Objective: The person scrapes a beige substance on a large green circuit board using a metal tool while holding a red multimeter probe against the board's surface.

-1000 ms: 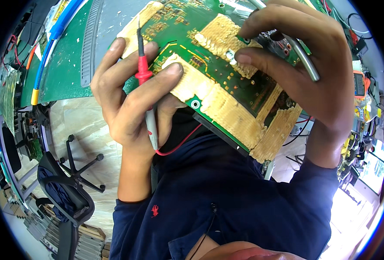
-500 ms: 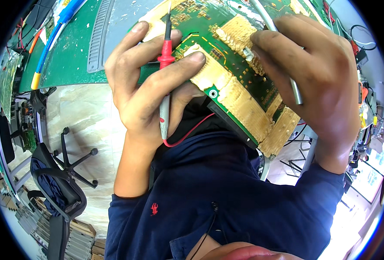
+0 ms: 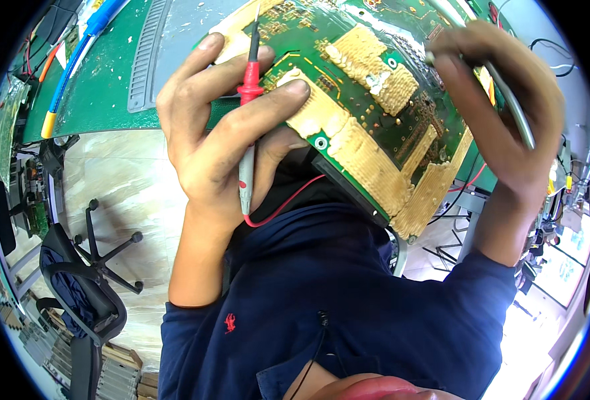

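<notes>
In the head view, a green printed circuit board (image 3: 355,112) sits at the near edge of the green tabletop (image 3: 102,93), its near corner projecting toward the wearer's torso; whether its far part touches the tabletop cannot be determined. The board is tilted and carries tan, finely ribbed layers: a long strip (image 3: 368,160) along the near edge and a separate patch (image 3: 374,67) inboard, the latter marked by a rough whitish spot. Bare green areas show small gold-coloured pads and traces. A metal-ringed hole (image 3: 320,143) interrupts the strip, and a black bar (image 3: 348,187) runs beneath the edge. The left hand (image 3: 205,137) is clamped on the board's left side, index finger on the strip, and retains a red-and-grey test probe (image 3: 249,91), tip up, between its fingers. The right hand (image 3: 540,93), blurred and positioned above the board's right side, is curled around a slim silver metal rod (image 3: 510,95).
</notes>
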`<state>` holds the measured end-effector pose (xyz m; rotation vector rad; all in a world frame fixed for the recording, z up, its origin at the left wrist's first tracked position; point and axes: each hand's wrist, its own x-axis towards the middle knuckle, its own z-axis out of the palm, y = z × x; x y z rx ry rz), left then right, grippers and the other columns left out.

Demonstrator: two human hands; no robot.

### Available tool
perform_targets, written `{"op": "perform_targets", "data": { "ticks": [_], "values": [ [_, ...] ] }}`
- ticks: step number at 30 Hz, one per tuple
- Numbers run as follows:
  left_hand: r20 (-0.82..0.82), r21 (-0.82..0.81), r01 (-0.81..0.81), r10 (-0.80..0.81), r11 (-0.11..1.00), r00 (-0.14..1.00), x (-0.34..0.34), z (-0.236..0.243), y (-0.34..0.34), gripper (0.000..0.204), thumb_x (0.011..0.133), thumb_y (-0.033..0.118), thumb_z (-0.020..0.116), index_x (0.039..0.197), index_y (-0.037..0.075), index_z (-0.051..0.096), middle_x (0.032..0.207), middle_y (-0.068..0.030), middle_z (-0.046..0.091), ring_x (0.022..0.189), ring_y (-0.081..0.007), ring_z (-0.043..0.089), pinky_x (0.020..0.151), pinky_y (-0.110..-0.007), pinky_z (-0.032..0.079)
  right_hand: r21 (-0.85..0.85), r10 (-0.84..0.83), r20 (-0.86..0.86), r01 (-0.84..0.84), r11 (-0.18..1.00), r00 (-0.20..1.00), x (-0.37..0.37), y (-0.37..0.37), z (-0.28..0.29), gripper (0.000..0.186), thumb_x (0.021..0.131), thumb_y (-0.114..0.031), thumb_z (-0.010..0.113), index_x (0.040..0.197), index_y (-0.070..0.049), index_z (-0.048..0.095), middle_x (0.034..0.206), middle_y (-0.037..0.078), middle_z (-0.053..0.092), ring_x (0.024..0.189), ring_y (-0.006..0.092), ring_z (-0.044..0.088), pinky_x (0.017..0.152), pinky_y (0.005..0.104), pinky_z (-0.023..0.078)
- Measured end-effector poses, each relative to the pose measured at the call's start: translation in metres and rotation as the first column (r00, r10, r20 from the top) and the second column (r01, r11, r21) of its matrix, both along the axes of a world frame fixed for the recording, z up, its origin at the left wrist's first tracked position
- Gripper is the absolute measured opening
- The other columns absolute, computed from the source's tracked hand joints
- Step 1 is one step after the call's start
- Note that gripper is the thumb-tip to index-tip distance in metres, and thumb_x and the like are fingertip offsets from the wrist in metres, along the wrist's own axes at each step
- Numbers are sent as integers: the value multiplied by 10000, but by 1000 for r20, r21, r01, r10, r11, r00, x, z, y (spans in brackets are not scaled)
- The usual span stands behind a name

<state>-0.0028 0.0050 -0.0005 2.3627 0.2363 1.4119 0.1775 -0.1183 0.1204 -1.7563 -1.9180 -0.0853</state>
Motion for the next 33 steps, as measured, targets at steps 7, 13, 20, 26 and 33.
{"op": "perform_targets", "data": {
  "ticks": [7, 13, 20, 26, 33],
  "values": [
    [4, 7, -1, 1, 1000, 1000, 2, 2, 0, 225, 712, 173, 653, 923, 97, 636, 1041, -139, 604, 1096, -345, 477, 960, -417, 322, -69, 262, -120, -271, 960, 958, -17, -11, 3, 192, 623, -61, 694, 786, 21, 631, 694, 136, 603, 592, 211, 589, 503, 286, 450],
    [-8, 0, -20, 20, 1000, 1000, 0, -2, -1, 217, 728, 183, 650, 925, 93, 633, 1047, -139, 602, 1108, -343, 466, 966, -419, 320, 45, 230, -269, -226, 973, 935, -7, -10, -8, 398, 800, -261, 566, 1015, 73, 559, 795, 168, 627, 638, 194, 584, 566, 271, 451],
    [-8, -6, -8, 8, 1000, 1000, 2, -1, -3, 228, 768, 228, 637, 943, 83, 623, 1059, -152, 591, 1135, -348, 447, 976, -429, 315, 80, -25, -586, 88, 993, 810, 25, -35, -21, 495, 863, -304, 522, 1109, 125, 502, 796, 143, 587, 701, 170, 562, 616, 247, 432],
    [4, -17, 13, -13, 1000, 1000, 2, -5, -4, 272, 808, 304, 614, 949, 71, 612, 1058, -171, 556, 1165, -350, 431, 976, -442, 325, -93, -87, -739, 27, 995, 668, 35, -34, -31, 272, 784, -122, 561, 964, 82, 555, 749, 96, 552, 668, 138, 536, 588, 231, 409],
    [-17, -2, 1, -1, 1000, 1000, 2, -3, -3, 259, 810, 286, 614, 955, 72, 605, 1058, -169, 545, 1157, -357, 443, 973, -438, 337, -63, -78, -783, 47, 997, 617, 40, -36, -36, 254, 771, -137, 578, 922, 67, 564, 805, 109, 547, 661, 123, 506, 573, 219, 377]
  ]
}}
